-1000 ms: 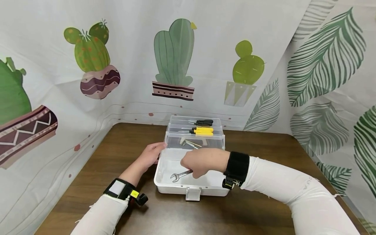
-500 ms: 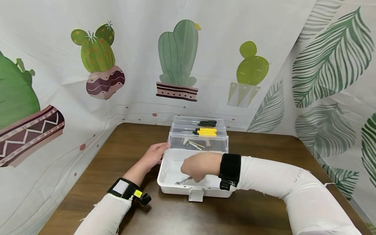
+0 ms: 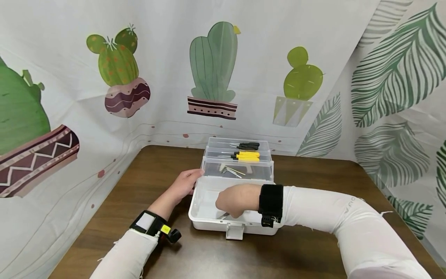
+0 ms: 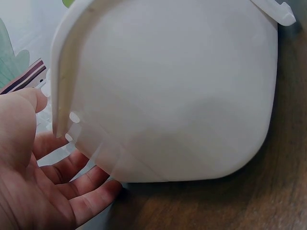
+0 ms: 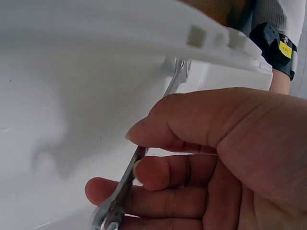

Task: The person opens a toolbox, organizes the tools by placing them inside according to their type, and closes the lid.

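Note:
A white toolbox [image 3: 210,225] stands with its clear trays [image 3: 213,169] fanned up at the back. My right hand [image 3: 238,200] is down inside the box's bottom compartment and grips a silver wrench [image 5: 125,184] between thumb and fingers. In the right wrist view the wrench slants, one end near the box wall and the other below the fingers. My left hand [image 3: 182,185] holds the box's back left corner. In the left wrist view its thumb lies at the rim and its fingers rest against the outer wall.
Bent hex keys [image 3: 232,171] lie in the lowest tray, yellow-handled screwdrivers [image 3: 249,155] in the middle one, black-handled screwdrivers [image 3: 249,146] in the top one. A white latch [image 3: 235,231] hangs at the box front. The brown table [image 3: 296,248] ends at a printed cloth [image 3: 258,77].
My right hand and the wrench have gone a little lower and nearer the box's front wall; less of the wrench shows. The left hand keeps its hold. The head view has shifted slightly.

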Tool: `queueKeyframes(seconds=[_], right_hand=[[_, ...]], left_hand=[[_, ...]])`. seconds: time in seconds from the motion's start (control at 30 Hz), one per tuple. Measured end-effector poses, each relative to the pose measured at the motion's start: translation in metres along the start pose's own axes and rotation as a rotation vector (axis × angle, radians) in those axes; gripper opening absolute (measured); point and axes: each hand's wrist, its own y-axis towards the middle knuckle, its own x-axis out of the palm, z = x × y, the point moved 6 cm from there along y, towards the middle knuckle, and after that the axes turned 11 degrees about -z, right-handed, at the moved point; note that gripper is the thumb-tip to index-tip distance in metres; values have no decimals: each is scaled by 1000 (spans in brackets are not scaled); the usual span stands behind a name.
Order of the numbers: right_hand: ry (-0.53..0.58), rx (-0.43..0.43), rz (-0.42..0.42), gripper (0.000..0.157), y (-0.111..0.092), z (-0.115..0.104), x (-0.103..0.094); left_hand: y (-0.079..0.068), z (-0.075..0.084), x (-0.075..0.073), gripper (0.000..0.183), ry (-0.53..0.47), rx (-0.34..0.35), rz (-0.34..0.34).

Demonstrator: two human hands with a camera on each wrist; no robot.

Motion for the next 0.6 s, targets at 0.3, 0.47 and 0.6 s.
queueKeyframes(seconds=[0.3, 0.47, 0.6], right_hand=[[-69, 40, -21, 16, 4, -6, -2], [-109, 46, -23, 15, 7, -9, -3], [-158, 60, 1, 11, 8, -11, -7]], left_hand=[[-1, 1, -1, 62, -5, 3, 8], [-2, 1, 1, 61, -14, 3, -3], [-2, 0, 1, 61, -11, 3, -1]])
